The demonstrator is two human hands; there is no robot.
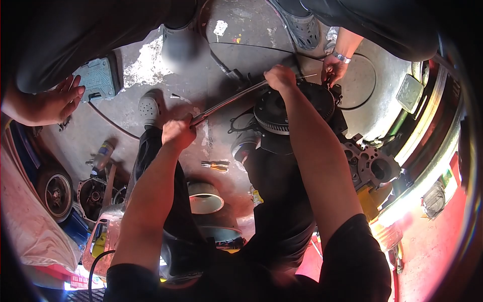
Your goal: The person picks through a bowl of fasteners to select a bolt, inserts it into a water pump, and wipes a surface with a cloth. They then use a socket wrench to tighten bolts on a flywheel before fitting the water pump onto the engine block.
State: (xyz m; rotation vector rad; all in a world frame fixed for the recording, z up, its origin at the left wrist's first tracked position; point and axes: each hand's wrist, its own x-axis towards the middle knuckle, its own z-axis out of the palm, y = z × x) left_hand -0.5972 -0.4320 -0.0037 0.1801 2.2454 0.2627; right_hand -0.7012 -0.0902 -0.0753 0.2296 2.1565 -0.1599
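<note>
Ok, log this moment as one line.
left hand: gripping long metal bar; right hand: gripping same bar; toothed wheel: near right hand; co-worker's hand: by wheel's edge

Mechanic's workshop, looks automotive. Tells: toothed flywheel (268, 108) low over the floor; machined metal casting with round bores (370, 162), probably engine part, near it; open bell-shaped housing (93, 195) at left, next to a small wheel (58, 197). Concrete floor (256, 25) scuffed, pale patches, parts lying straight on it. Pliers (216, 165) loose on floor, cable (113, 121) trailing across, bottle (103, 155) among the parts.
</note>
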